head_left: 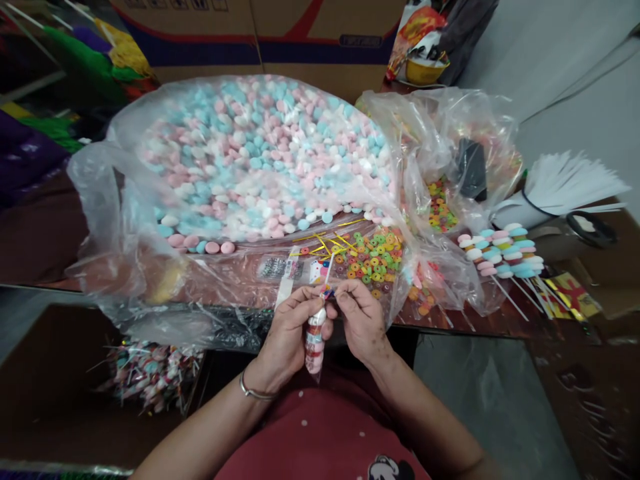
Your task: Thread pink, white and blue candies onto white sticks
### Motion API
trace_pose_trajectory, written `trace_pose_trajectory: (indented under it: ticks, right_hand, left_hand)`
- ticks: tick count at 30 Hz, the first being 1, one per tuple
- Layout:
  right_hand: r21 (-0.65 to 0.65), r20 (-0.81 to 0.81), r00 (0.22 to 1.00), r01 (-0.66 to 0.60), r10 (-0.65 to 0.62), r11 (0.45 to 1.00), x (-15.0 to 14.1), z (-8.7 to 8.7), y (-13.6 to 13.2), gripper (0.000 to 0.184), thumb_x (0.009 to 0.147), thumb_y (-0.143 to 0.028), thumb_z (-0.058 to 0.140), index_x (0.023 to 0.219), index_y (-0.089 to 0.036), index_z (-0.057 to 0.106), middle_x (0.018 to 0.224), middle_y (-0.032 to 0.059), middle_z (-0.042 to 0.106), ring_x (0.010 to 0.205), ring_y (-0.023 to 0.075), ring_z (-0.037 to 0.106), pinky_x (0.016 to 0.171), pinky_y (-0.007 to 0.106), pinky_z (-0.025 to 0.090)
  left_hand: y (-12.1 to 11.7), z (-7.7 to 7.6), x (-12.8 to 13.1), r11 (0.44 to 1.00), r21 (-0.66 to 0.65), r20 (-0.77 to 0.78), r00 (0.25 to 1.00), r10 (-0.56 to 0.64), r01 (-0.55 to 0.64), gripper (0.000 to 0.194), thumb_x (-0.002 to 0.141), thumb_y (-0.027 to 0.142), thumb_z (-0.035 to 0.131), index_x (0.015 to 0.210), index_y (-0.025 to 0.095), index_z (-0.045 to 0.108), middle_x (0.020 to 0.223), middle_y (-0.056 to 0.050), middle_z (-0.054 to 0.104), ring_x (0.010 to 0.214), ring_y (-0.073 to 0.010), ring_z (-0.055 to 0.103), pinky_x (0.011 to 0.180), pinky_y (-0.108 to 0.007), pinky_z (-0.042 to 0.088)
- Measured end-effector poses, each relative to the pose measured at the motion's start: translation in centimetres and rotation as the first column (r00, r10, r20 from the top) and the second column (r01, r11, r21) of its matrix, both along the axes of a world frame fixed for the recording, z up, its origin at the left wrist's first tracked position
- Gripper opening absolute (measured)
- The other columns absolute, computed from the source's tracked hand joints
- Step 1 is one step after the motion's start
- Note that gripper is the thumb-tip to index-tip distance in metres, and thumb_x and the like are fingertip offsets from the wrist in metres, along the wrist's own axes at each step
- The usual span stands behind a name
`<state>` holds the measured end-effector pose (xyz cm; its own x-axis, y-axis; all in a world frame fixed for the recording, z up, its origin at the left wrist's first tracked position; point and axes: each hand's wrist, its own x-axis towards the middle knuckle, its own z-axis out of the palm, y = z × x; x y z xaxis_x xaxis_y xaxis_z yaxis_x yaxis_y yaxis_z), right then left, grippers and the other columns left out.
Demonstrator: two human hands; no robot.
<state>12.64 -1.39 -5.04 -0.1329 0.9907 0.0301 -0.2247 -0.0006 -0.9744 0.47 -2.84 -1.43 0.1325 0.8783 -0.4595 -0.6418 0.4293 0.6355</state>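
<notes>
My left hand is closed around a wrapped marshmallow lollipop, a clear-bagged stack of pink and white pieces. It hangs downward, with its white stick pointing up toward the table. At the gathered neck of the wrapper, my right hand pinches something small that the fingers hide. Just beyond my hands lie gold twist ties and loose ring-shaped cereal. A large clear bag of pink, white and blue marshmallows spreads across the table.
At right lie unwrapped marshmallow skewers, beside a container of white sticks. A box at lower left holds wrapped lollipops. More cereal bags and a dark block sit at back right. A cardboard carton stands behind.
</notes>
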Motion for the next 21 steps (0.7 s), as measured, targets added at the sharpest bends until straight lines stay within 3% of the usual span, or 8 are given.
trace_pose_trajectory:
  ticks: [3,5,10,13,15,17,19,21]
  right_hand:
    - [0.227,0.199,0.975,0.048,-0.095,0.973,0.6,0.9,0.3,0.011,0.093,-0.025,0.05,0.085,-0.021,0.057,0.083,0.0014,0.061,0.076,0.013,0.059,0.073,0.028,0.05]
    - [0.392,0.384,0.911,-0.012,-0.151,0.92,1.2,1.7,0.5,0.011,0.092,-0.018,0.049,0.085,-0.02,0.058,0.082,0.0014,0.06,0.077,0.0128,0.059,0.073,0.026,0.049]
    - [0.546,0.75,0.594,-0.309,-0.29,0.779,2.2,3.2,0.8,0.021,0.097,-0.015,0.044,0.086,-0.017,0.062,0.079,0.0035,0.06,0.075,0.0134,0.057,0.071,0.025,0.046]
    - [0.641,0.766,0.415,-0.442,-0.491,0.627,2.3,3.7,1.1,0.028,0.098,-0.016,0.04,0.082,-0.015,0.063,0.073,0.0046,0.058,0.072,0.016,0.052,0.067,0.028,0.043]
    - [0.697,0.706,0.39,-0.528,-0.591,0.485,2.5,3.9,1.5,0.027,0.098,-0.015,0.041,0.086,-0.013,0.065,0.07,0.0047,0.058,0.071,0.0173,0.049,0.065,0.031,0.04]
    - [0.719,0.666,0.434,-0.591,-0.607,0.366,3.1,4.0,2.0,0.026,0.098,-0.015,0.042,0.089,-0.012,0.066,0.072,0.0051,0.06,0.073,0.0181,0.048,0.066,0.033,0.039]
    - [0.709,0.674,0.492,-0.641,-0.551,0.294,3.8,4.4,2.4,0.025,0.098,-0.016,0.043,0.087,-0.013,0.065,0.076,0.0055,0.062,0.077,0.0188,0.05,0.07,0.034,0.039]
    - [0.655,0.735,0.513,-0.706,-0.443,0.268,4.5,5.1,2.8,0.025,0.098,-0.018,0.043,0.084,-0.015,0.064,0.085,0.0065,0.065,0.083,0.0191,0.051,0.072,0.034,0.04]
  left_hand:
    - [0.1,0.0,0.0,1.0,-0.004,-0.025,0.999,0.025,-0.025,0.027,0.069,0.028,0.077,0.076,0.018,0.053,0.064,0.001,0.066,0.041,-0.01,0.053,0.029,-0.015,0.035]
    - [0.1,-0.2,0.0,0.999,0.013,-0.072,0.997,0.042,-0.041,0.024,0.07,0.027,0.075,0.075,0.018,0.054,0.063,0.002,0.065,0.042,-0.0095,0.054,0.031,-0.015,0.036]
    - [0.4,-1.1,0.2,0.988,0.146,-0.301,0.95,0.084,-0.041,0.015,0.076,0.026,0.071,0.075,0.016,0.061,0.06,0.002,0.065,0.045,-0.0076,0.057,0.043,-0.015,0.042]
    - [0.8,-1.4,0.1,0.979,0.202,-0.419,0.905,0.073,0.015,0.015,0.078,0.029,0.07,0.073,0.016,0.062,0.06,0.003,0.064,0.049,-0.0085,0.059,0.048,-0.017,0.045]
    - [1.2,-1.2,-0.1,0.982,0.174,-0.453,0.891,0.018,0.069,0.017,0.076,0.03,0.07,0.071,0.016,0.062,0.057,0.004,0.062,0.045,-0.0084,0.057,0.045,-0.017,0.043]
    - [1.6,-0.9,-0.5,0.98,0.099,-0.448,0.887,-0.111,0.173,0.017,0.074,0.03,0.071,0.07,0.016,0.062,0.053,0.003,0.061,0.04,-0.0084,0.054,0.039,-0.016,0.038]
    - [2.0,-0.6,-0.9,0.95,0.049,-0.389,0.882,-0.267,0.309,0.016,0.071,0.028,0.073,0.069,0.015,0.064,0.052,0.001,0.062,0.038,-0.0088,0.053,0.037,-0.016,0.037]
    - [2.3,-0.3,-1.2,0.887,0.053,-0.309,0.852,-0.422,0.458,0.016,0.067,0.026,0.075,0.066,0.014,0.066,0.056,-0.002,0.065,0.04,-0.0101,0.056,0.039,-0.017,0.041]
